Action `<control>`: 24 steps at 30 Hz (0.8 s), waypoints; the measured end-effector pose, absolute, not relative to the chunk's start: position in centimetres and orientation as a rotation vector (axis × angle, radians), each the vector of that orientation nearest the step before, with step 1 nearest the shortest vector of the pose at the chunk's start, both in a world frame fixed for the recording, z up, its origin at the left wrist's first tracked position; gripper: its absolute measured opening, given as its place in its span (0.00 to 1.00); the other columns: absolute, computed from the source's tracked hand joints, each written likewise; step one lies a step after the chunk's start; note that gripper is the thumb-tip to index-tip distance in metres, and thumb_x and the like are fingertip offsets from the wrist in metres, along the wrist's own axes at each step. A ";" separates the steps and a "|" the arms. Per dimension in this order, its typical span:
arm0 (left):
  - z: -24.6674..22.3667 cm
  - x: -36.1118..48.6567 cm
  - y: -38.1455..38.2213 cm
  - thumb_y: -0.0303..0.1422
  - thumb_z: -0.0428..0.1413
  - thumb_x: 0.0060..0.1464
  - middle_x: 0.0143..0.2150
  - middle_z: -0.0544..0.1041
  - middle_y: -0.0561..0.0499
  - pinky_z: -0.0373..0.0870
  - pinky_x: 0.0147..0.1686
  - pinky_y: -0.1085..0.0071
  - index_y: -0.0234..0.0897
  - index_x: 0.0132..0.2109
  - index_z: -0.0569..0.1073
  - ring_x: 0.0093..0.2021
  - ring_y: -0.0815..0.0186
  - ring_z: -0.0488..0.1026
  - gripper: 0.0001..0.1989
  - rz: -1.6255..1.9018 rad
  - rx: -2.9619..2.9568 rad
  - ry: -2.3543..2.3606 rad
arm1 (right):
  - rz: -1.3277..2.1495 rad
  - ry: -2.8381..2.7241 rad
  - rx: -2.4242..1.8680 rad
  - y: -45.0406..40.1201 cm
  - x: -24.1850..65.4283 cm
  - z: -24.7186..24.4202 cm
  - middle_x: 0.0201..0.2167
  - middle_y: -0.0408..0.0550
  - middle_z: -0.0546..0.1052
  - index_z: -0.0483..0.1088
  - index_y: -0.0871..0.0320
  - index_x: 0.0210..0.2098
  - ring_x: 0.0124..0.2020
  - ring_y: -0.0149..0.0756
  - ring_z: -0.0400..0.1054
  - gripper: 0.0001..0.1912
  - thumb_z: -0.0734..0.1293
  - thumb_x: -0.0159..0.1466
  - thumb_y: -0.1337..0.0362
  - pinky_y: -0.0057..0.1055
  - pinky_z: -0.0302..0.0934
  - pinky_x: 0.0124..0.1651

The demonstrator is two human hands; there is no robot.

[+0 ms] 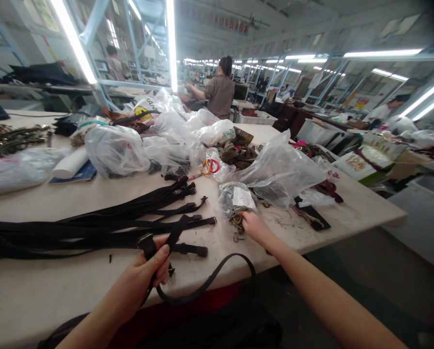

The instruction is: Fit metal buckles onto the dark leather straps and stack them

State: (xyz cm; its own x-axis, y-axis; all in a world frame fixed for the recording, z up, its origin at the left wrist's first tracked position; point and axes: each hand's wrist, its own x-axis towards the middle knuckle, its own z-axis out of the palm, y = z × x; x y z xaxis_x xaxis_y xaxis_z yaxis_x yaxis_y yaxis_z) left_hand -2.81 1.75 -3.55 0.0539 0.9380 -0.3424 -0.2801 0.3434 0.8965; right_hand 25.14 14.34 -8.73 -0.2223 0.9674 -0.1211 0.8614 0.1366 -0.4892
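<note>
My left hand (155, 261) is closed around a black strap (177, 232) with a metal buckle, just above the table's near edge. The strap's tail loops to the right and hangs over that edge. My right hand (251, 225) reaches to the mouth of a small clear plastic bag (235, 198) with a white label. Brass-coloured metal hardware (237, 223) spills out there, touching my fingers. The fingertips are partly hidden, so what they pinch is unclear. Several more black straps (104, 223) with buckled ends lie side by side on the left.
Scissors (209, 166) with red and yellow handles lie beyond the straps. Large plastic bags (117, 150) crowd the table's far side, with a pile of metal hardware (13, 138) at far left. A white bin (424, 218) stands right of the table (380, 218). A person (220, 89) stands behind it.
</note>
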 end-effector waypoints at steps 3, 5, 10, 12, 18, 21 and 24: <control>-3.8 -1.8 1.9 0.41 0.54 0.52 0.15 0.57 0.62 0.58 0.22 0.75 0.36 0.40 0.66 0.17 0.74 0.55 0.14 1.022 0.840 1.195 | 0.475 -2.200 -1.945 17.1 25.0 -10.2 0.48 0.55 0.68 0.64 0.62 0.49 0.49 0.41 0.63 0.14 0.59 0.64 0.66 0.44 0.56 0.52; -3.6 -1.3 2.0 0.42 0.54 0.50 0.18 0.63 0.59 0.60 0.26 0.74 0.35 0.35 0.65 0.20 0.72 0.61 0.13 0.994 0.881 1.217 | 0.384 -2.239 -1.990 17.6 24.3 -10.8 0.48 0.51 0.68 0.64 0.60 0.48 0.47 0.39 0.64 0.15 0.61 0.63 0.61 0.44 0.59 0.49; -3.0 -1.4 1.4 0.41 0.55 0.49 0.19 0.65 0.58 0.57 0.23 0.75 0.34 0.36 0.66 0.19 0.73 0.59 0.14 0.957 0.900 1.278 | 0.224 -2.323 -2.011 16.1 24.3 -11.4 0.45 0.50 0.70 0.66 0.60 0.45 0.43 0.36 0.66 0.13 0.59 0.64 0.60 0.40 0.61 0.46; -3.0 -1.5 1.0 0.41 0.55 0.49 0.17 0.62 0.60 0.55 0.22 0.75 0.35 0.37 0.66 0.18 0.73 0.57 0.14 0.940 0.910 1.270 | 0.174 -2.328 -1.993 15.4 25.0 -11.2 0.43 0.51 0.71 0.67 0.59 0.44 0.43 0.38 0.66 0.13 0.57 0.65 0.62 0.38 0.59 0.46; -2.7 -1.3 0.4 0.42 0.55 0.48 0.15 0.62 0.60 0.56 0.23 0.74 0.35 0.38 0.66 0.17 0.72 0.58 0.16 0.921 0.948 1.236 | 0.112 -2.205 -1.961 14.6 25.9 -10.5 0.41 0.54 0.74 0.69 0.57 0.45 0.42 0.39 0.67 0.15 0.55 0.65 0.63 0.31 0.56 0.44; -2.8 -1.6 0.1 0.42 0.55 0.47 0.17 0.66 0.58 0.59 0.24 0.73 0.36 0.35 0.65 0.19 0.71 0.61 0.14 0.964 0.928 1.225 | 0.171 -2.138 -1.928 14.5 26.2 -10.6 0.39 0.50 0.75 0.69 0.57 0.43 0.40 0.36 0.68 0.14 0.56 0.63 0.62 0.28 0.57 0.42; -3.0 -1.6 -0.2 0.43 0.57 0.44 0.19 0.68 0.57 0.58 0.23 0.74 0.37 0.33 0.64 0.18 0.71 0.61 0.16 0.974 0.897 1.226 | 0.243 -2.081 -1.898 14.3 26.4 -10.9 0.35 0.48 0.76 0.70 0.58 0.38 0.36 0.35 0.69 0.13 0.57 0.62 0.59 0.27 0.58 0.38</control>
State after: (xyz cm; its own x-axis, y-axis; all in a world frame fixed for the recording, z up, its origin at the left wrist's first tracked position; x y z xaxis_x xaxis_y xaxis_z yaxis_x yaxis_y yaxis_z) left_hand -1.65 -0.21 -3.00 0.0728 0.9411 -0.3302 -0.1093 0.3366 0.9353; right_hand 26.43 14.28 -10.92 -0.0718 0.9908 0.1149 0.9376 0.1064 -0.3311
